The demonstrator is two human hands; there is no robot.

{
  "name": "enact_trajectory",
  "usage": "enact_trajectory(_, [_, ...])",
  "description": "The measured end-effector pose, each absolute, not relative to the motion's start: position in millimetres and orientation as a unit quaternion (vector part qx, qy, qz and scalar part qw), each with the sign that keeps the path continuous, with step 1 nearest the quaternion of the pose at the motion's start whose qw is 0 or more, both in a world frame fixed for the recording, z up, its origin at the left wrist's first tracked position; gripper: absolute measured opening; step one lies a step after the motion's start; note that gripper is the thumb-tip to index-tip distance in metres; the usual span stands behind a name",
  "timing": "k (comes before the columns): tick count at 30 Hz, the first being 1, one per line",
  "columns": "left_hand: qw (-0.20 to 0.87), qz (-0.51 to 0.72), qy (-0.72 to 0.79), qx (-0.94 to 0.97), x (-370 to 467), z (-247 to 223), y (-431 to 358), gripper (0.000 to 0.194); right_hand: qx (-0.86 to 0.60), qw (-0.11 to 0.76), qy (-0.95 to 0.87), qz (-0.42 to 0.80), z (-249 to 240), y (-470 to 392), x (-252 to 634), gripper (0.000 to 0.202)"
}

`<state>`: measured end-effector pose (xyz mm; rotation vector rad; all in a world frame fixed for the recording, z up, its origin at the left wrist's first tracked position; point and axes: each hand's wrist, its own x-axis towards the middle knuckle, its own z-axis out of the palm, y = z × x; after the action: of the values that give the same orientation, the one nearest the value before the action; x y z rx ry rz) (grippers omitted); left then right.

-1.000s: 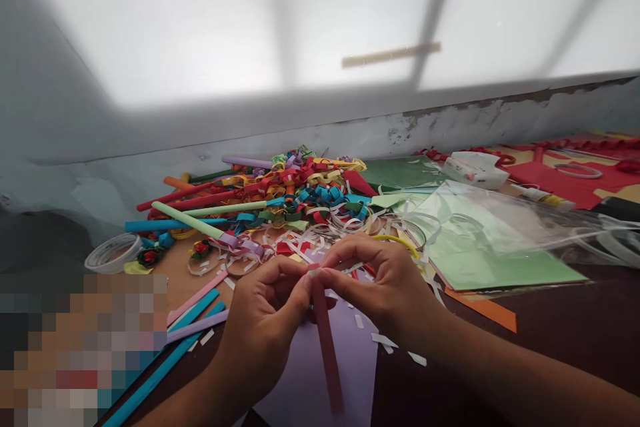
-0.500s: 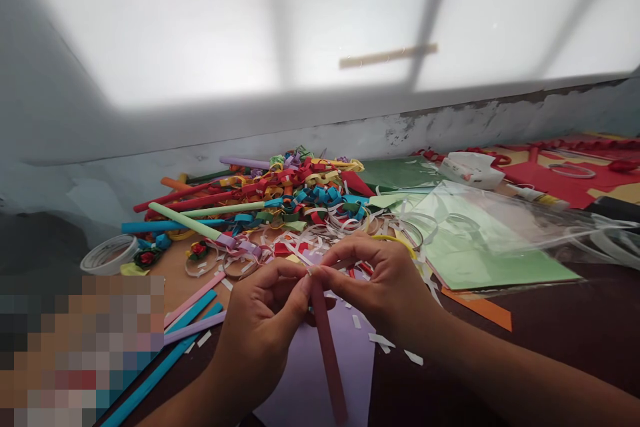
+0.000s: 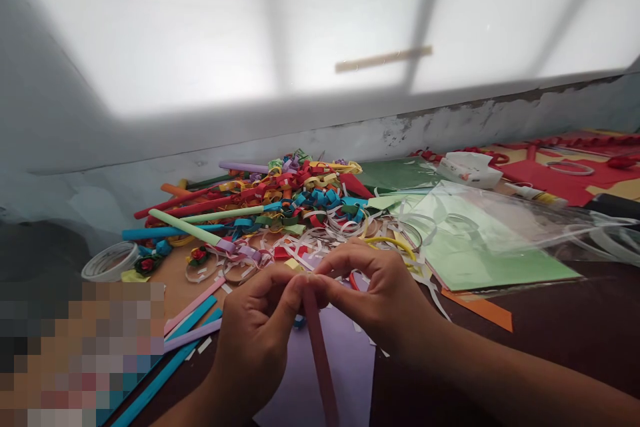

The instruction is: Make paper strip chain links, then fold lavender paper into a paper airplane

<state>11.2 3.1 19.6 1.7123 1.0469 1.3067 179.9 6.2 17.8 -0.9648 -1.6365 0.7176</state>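
A dark red paper strip (image 3: pixel 320 360) hangs down from between my two hands, its top end pinched by both. My left hand (image 3: pixel 263 327) closes thumb and forefinger on that end from the left. From the right, my right hand (image 3: pixel 380 293) grips the same spot, and the fingertips of both hands meet there. The tip of the strip is hidden behind my fingers. Below it lies a sheet of purple paper (image 3: pixel 295 387) on the dark table.
Paper chains (image 3: pixel 300 190) and rolled paper sticks (image 3: pixel 185 227) pile up at the back. A white tape roll (image 3: pixel 110 261) stands at left near blue strips (image 3: pixel 165 373). Light green paper (image 3: pixel 500 267), an orange strip (image 3: pixel 477 310) and a tissue pack (image 3: pixel 470 169) lie at right.
My hands have shifted slightly left and still pinch the strip's top end together. The fingertips now cover that end more, and the strip's lower part has swung a little left.
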Motion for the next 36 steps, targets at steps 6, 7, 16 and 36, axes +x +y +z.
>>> enact_trajectory(6, [0.289,0.531,0.421,0.677,9,13,3,0.013,-0.41,0.526,-0.677,0.31,20,5,180,0.009])
enact_trajectory(7, [0.29,0.528,0.421,0.679,8,12,3,0.013,-0.41,0.523,-0.68,0.31,20,5,180,0.009])
enact_trajectory(16, [0.346,0.499,0.413,0.679,6,9,6,0.022,-0.384,0.534,-0.722,0.216,17,6,184,0.009])
enact_trajectory(36, [0.416,0.44,0.391,0.693,7,20,3,0.026,-0.352,0.48,-0.803,0.013,14,7,186,0.012])
